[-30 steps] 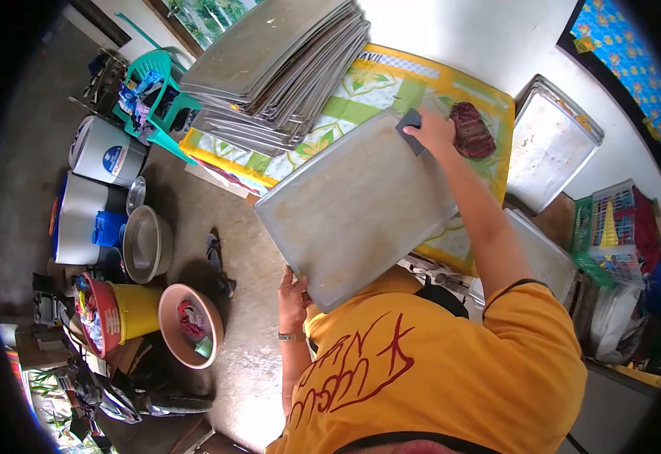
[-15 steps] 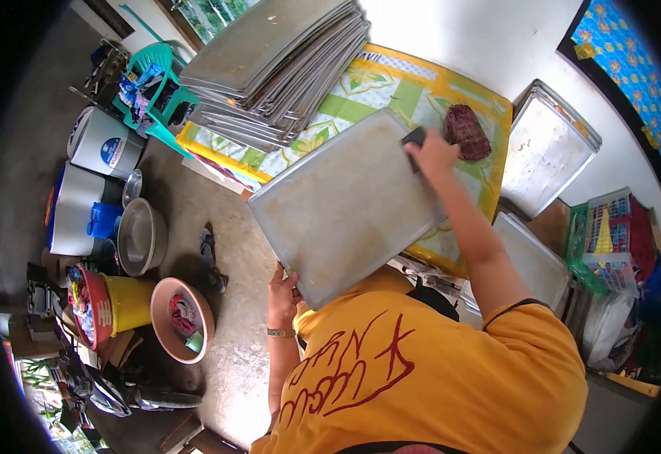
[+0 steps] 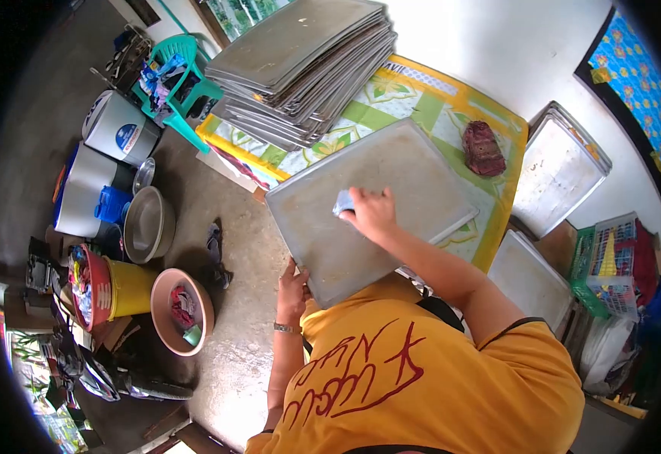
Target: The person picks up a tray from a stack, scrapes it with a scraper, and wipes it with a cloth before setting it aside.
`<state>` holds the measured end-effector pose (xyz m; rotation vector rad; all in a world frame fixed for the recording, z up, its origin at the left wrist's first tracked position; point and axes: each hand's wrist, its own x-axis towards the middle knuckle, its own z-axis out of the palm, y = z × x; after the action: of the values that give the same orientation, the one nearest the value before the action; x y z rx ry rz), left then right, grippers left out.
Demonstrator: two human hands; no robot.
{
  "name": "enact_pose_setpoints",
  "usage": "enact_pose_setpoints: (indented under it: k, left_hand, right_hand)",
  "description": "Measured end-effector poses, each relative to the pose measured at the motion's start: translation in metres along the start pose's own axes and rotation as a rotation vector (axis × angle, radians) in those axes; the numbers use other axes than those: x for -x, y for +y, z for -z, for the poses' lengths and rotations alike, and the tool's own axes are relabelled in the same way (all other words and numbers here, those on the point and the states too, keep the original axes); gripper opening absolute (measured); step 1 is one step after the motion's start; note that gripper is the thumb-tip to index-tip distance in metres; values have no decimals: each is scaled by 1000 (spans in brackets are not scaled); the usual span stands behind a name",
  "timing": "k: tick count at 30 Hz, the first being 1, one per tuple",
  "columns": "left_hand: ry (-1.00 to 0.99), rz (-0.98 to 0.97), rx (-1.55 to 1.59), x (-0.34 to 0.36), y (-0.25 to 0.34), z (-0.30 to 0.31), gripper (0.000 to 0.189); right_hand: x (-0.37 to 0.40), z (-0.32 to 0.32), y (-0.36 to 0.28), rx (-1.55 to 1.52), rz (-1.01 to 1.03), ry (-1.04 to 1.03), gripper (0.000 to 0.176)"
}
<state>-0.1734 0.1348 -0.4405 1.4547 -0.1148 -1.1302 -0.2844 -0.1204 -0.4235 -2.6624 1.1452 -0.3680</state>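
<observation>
A flat grey metal baking tray [image 3: 414, 174] is tilted in front of my body, its far part over the table. My left hand [image 3: 293, 291] grips the tray's near left corner, thumb on the upper face and fingers beneath. Pressed to the middle of the tray is my right hand [image 3: 372, 214], closed on a small flat rectangular piece [image 3: 343, 203] that catches the light; the fingers hide part of it. Faint brownish stains mark the tray's surface. A dark reddish-brown block-shaped bundle [image 3: 484, 149] lies on the table beyond the tray.
A tall stack of metal trays [image 3: 308, 68] stands on the table's patterned cover [image 3: 459, 113]. More trays [image 3: 561, 170] lean at the wall on the right, near a crate [image 3: 612, 253]. Basins [image 3: 182, 310], buckets [image 3: 130, 287] and a green chair [image 3: 183, 57] stand at the left.
My right hand has moved left and nearer, from the tray's far right edge to its middle, with the rectangular piece still in it. My left hand keeps its corner grip.
</observation>
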Motion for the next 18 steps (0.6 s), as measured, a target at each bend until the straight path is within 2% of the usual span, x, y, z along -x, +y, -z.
enact_pose_setpoints:
  k: [2,4,7,9,12,14,17,18]
  left_hand:
    - [1,8,61,6,0,-1,64]
    - [6,13,97,9,-7,-2,64]
    - [-25,2,88,6,-6,-6,64]
    - [-19,-12,84,1,-4,-14,65]
    - [-29,-24,69,4,-5,-9,66]
    - [-24,-18,87,6,-4,-6,66]
    - [3,1,115,13,1,-7,66]
    - [-2,-5,104,12,5,-9,66]
  right_hand:
    - [-30,5,30,13,-208,-47,52]
    - [-69,8,113,-235,-479,177,55]
    - [-70,23,79,-17,-473,53,59]
    - [-48,-3,9,102,-120,15,57]
    - [-45,-42,-19,111,188,154,61]
    - [-99,-32,35,34,-304,-55,60]
    - [-107,-5,69,-45,-500,104,60]
    - [-103,-24,51,-39,-386,114,60]
